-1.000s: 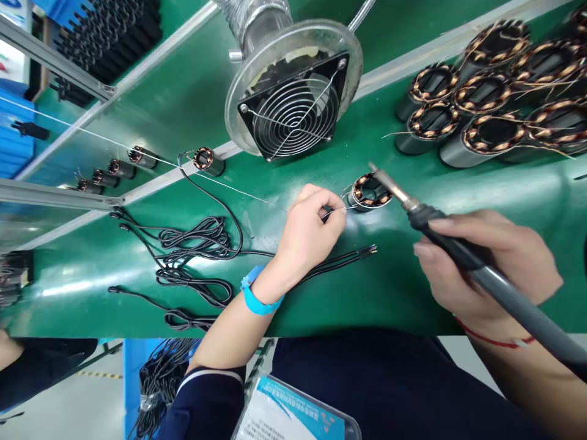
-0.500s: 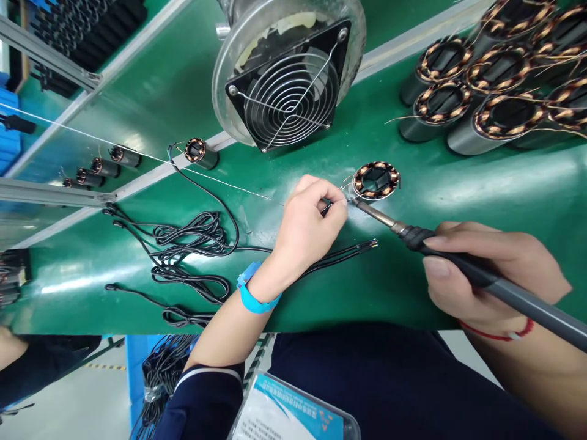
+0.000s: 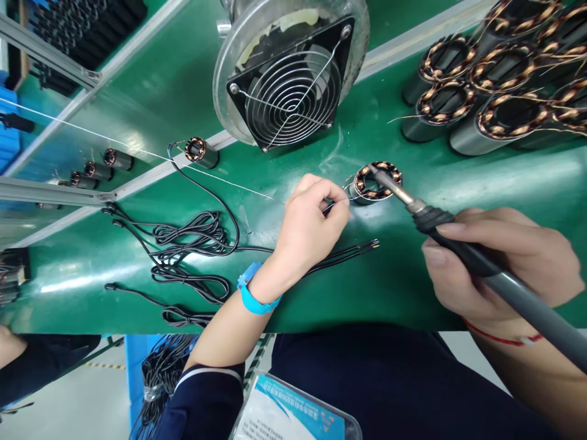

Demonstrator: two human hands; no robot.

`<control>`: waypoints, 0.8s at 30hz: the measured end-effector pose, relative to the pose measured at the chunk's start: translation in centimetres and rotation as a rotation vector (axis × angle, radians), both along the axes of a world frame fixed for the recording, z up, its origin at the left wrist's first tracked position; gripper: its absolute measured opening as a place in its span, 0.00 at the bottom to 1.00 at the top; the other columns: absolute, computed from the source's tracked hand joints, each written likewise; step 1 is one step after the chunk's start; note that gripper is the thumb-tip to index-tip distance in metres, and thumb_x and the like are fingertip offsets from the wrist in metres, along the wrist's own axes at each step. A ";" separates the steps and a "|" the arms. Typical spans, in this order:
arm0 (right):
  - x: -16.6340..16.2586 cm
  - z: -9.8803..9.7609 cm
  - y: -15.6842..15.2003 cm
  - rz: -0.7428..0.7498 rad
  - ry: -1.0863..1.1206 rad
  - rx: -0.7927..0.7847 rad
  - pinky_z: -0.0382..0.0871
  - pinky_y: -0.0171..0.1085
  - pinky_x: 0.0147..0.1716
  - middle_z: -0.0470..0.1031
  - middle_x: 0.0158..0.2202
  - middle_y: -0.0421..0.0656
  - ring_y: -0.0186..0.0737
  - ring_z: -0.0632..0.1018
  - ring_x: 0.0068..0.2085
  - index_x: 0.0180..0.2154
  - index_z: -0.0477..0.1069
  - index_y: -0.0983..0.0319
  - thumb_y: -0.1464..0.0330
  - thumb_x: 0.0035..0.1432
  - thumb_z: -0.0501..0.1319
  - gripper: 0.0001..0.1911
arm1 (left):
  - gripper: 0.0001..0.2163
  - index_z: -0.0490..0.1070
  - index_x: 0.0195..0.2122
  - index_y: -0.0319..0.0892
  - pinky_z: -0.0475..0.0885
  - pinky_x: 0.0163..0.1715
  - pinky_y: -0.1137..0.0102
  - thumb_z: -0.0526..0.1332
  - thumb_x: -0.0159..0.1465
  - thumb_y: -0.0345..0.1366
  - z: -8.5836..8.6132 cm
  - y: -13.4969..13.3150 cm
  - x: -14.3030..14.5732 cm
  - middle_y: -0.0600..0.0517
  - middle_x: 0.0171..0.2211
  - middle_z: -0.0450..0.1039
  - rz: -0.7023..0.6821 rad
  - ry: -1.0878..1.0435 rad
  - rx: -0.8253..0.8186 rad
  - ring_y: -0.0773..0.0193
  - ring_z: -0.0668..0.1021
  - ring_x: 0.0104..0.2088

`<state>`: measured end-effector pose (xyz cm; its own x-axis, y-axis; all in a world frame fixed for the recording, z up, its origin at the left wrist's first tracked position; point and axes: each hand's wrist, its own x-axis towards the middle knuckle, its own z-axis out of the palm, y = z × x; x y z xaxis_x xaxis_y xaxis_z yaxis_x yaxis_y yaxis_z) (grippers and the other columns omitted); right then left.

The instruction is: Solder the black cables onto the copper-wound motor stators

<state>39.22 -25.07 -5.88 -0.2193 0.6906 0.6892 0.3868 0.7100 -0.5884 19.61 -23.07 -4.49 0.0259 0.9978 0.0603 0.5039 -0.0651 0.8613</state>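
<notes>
My left hand point(image 3: 314, 220) is closed in a pinch beside a motor stator point(image 3: 362, 197) with copper windings standing on the bench. A thin solder wire point(image 3: 220, 178) runs from the upper left into this hand. A bit of black cable shows between its fingers, and fine leads bridge the fingertips and the stator. My right hand point(image 3: 499, 263) is wrapped around a soldering iron point(image 3: 468, 244). The iron's tip is over the stator's ring; whether it touches cannot be told. Below the left hand lie black cable ends point(image 3: 353, 249) with bared tips.
A fan with a round wire guard point(image 3: 291, 110) stands behind the hands. Several larger stators point(image 3: 509, 116) crowd the back right. Coiled black cables point(image 3: 190, 235) lie at left, near another stator point(image 3: 202, 153). A blue bin point(image 3: 134, 379) sits below the bench edge; another person's arm point(image 3: 41, 360) shows at far left.
The soldering iron's tip has lifted away from the leads at my left fingertips and now lies over the stator's ring. Faint smoke has appeared behind it. My left hand has hardly moved.
</notes>
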 end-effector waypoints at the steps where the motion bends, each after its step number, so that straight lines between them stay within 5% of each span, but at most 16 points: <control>1: 0.0 0.2 0.0 -0.023 -0.044 -0.024 0.71 0.35 0.26 0.73 0.29 0.39 0.35 0.73 0.26 0.51 0.73 0.58 0.75 0.61 0.65 0.17 | 0.09 0.69 0.26 0.40 0.67 0.32 0.74 0.59 0.59 0.20 0.0 0.0 0.0 0.55 0.30 0.69 0.000 0.001 0.002 0.71 0.72 0.32; 6: -0.1 1.6 0.5 -0.036 -0.257 -0.108 0.74 0.37 0.37 0.80 0.45 0.40 0.39 0.81 0.39 0.62 0.66 0.55 0.70 0.69 0.61 0.22 | 0.09 0.70 0.26 0.40 0.67 0.32 0.74 0.60 0.58 0.20 0.1 0.0 0.0 0.55 0.30 0.69 0.002 0.011 0.013 0.71 0.71 0.31; 11: -0.3 2.9 3.1 0.030 -0.437 -0.119 0.73 0.39 0.39 0.81 0.43 0.38 0.39 0.80 0.39 0.60 0.66 0.55 0.65 0.74 0.53 0.16 | 0.09 0.70 0.27 0.40 0.67 0.34 0.73 0.60 0.58 0.20 0.2 0.0 0.0 0.55 0.30 0.69 0.011 0.037 0.005 0.70 0.71 0.32; 16: -1.2 1.5 4.9 0.091 -0.428 -0.153 0.70 0.46 0.42 0.78 0.44 0.44 0.48 0.78 0.43 0.60 0.63 0.58 0.67 0.69 0.54 0.20 | 0.08 0.70 0.27 0.40 0.68 0.35 0.73 0.60 0.58 0.20 0.3 0.0 0.1 0.55 0.30 0.68 0.026 0.017 -0.008 0.70 0.72 0.33; 24: -2.0 -0.5 5.1 0.136 -0.290 -0.149 0.71 0.47 0.46 0.77 0.38 0.41 0.45 0.78 0.41 0.59 0.63 0.59 0.72 0.64 0.57 0.22 | 0.08 0.70 0.32 0.41 0.68 0.31 0.74 0.60 0.59 0.21 0.6 -0.1 -0.3 0.55 0.34 0.69 0.013 -0.073 -0.049 0.74 0.69 0.27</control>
<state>37.27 -19.96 -6.41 -0.4882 0.7296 0.4789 0.4605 0.6815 -0.5688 19.35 -23.22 -3.85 0.0098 0.9999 0.0129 0.4402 -0.0159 0.8978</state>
